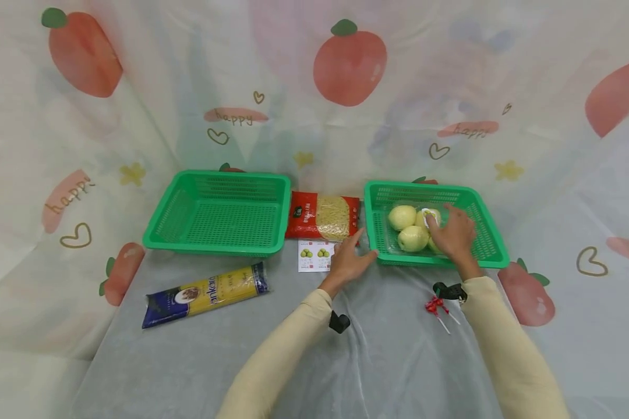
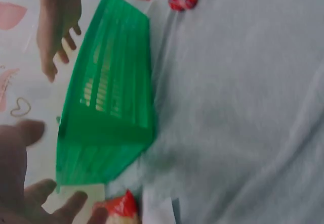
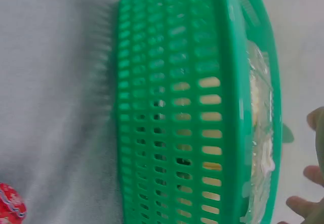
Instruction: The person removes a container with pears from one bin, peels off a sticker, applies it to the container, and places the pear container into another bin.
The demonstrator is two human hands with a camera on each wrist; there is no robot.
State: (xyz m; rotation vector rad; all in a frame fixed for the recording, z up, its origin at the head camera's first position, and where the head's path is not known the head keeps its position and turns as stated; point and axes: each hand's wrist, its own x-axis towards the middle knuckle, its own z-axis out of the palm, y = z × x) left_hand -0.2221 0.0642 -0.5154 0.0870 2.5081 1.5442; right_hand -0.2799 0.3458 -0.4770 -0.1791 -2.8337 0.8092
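Observation:
A clear-wrapped tray of pale yellow-green fruit [image 1: 413, 238] with a white label lies in the right green basket [image 1: 490, 230]. My right hand [image 1: 455, 235] hovers over the right part of this pack, fingers loosely bent and apart from it in the right wrist view. Through the slots of the basket wall [image 3: 177, 118] the pale fruit shows. My left hand [image 1: 348, 262] is at the basket's front left corner, fingers spread and holding nothing. Just beyond it lie a red bag of pasta [image 1: 332, 216] and a white card with fruit pictures [image 1: 313, 256].
Another green basket [image 1: 217, 252] stands at the left with nothing in it. In front of it lies a blue and yellow pasta packet [image 1: 204, 295]. Red-wrapped lollipops [image 1: 435, 305] lie near my right wrist. A fruit-printed cloth [image 1: 293, 70] hangs behind the baskets.

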